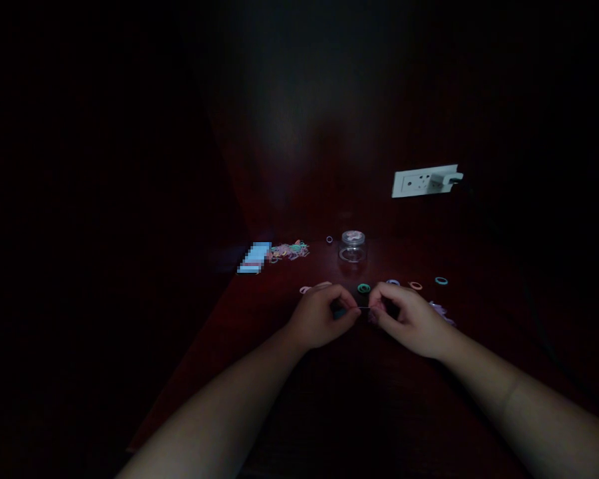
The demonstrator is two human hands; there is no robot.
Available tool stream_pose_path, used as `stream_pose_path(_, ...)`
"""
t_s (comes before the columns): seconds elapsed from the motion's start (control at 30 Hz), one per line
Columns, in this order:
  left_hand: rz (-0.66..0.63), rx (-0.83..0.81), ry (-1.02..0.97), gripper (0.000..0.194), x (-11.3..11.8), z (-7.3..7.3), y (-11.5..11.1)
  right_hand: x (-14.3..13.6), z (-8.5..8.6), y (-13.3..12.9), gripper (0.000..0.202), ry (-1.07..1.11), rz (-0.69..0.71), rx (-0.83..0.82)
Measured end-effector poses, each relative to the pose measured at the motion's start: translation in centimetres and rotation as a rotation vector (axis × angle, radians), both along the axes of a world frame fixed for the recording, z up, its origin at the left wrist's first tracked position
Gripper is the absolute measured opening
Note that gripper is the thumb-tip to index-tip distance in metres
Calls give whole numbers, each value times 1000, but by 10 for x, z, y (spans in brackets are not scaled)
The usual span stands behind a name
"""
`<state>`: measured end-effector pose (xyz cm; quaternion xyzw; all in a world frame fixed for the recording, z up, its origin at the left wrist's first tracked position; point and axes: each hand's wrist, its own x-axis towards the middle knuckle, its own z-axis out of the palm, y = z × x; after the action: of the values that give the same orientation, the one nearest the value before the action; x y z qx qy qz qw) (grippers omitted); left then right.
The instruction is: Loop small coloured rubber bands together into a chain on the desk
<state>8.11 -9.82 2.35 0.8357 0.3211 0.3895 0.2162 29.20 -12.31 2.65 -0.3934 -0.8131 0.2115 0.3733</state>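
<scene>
1. Our left hand (324,316) pinches one end of a thin, pale strand (364,307) between thumb and finger, and our right hand (419,322) pinches the other; it runs straight between them above the dark red wooden desk (214,372).
2. Near the desk's back edge we have a clear, round, lidded jar (353,250); a pale ring outline shows low inside, and we cannot tell whether that is contents or base.
3. At the back left corner, a glowing blue rectangular screen (254,257) lies beside a heap of multicoloured small loops (290,251).
</scene>
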Motion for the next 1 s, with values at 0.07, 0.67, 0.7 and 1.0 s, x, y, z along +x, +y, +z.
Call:
stream_pose_path(0.07,0,1,4,9,0,0,0,0,0,0,10,0,3,1)
stream_pose_path(0.67,12,2,20,7,0,0,0,0,0,0,11,-2,4,0)
stream_pose_path(0.7,10,-2,19,7,0,1,0,0,0,-1,11,-5,3,-1)
stream_pose_path(1.0,48,-14,34,6,-3,1,2,1,2,0,12,-11,-13,0)
